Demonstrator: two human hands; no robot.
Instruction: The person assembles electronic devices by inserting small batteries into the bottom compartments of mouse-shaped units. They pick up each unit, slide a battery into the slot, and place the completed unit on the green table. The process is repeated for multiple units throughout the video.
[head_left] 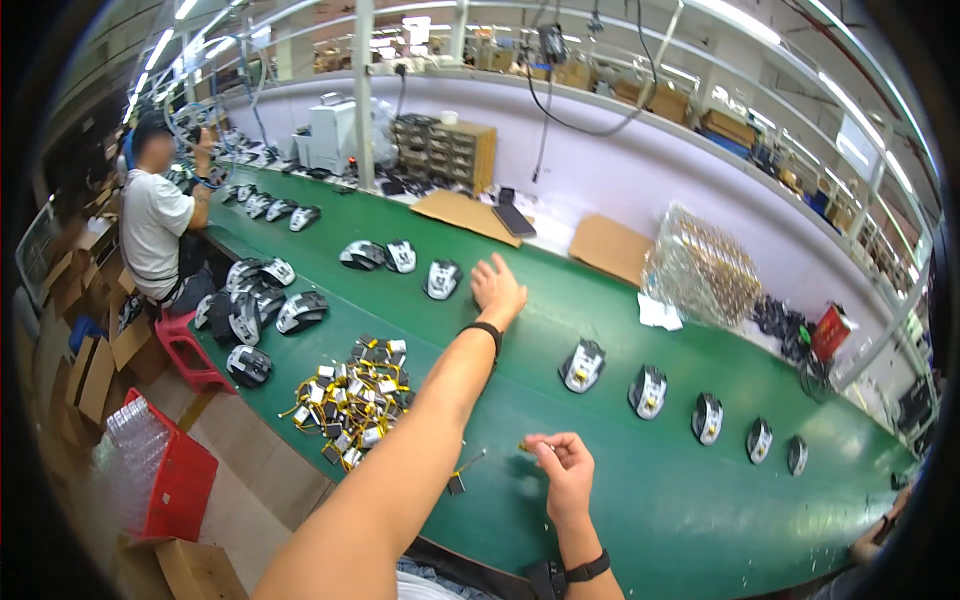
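Mouse shell (443, 279), just left of the frame's centre, should be light, stiff and smooth, best held by its sides; the left hand (499, 290), fingers parted, is beside it. Lower centre, the right hand (568, 472) pinches a small part (527, 446), perhaps a battery.

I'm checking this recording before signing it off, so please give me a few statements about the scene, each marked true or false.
1. The left hand is beside a mouse, fingers spread. True.
2. The right hand is empty. False: its fingers pinch a small piece, mostly hidden.
3. The heap of wired parts lies in a red crate. False: it lies on the green table.
4. Five mice stand in a slanting row to the right of the left hand. True.
5. The co-worker in a white shirt sits on a blue stool. False: the stool is red.
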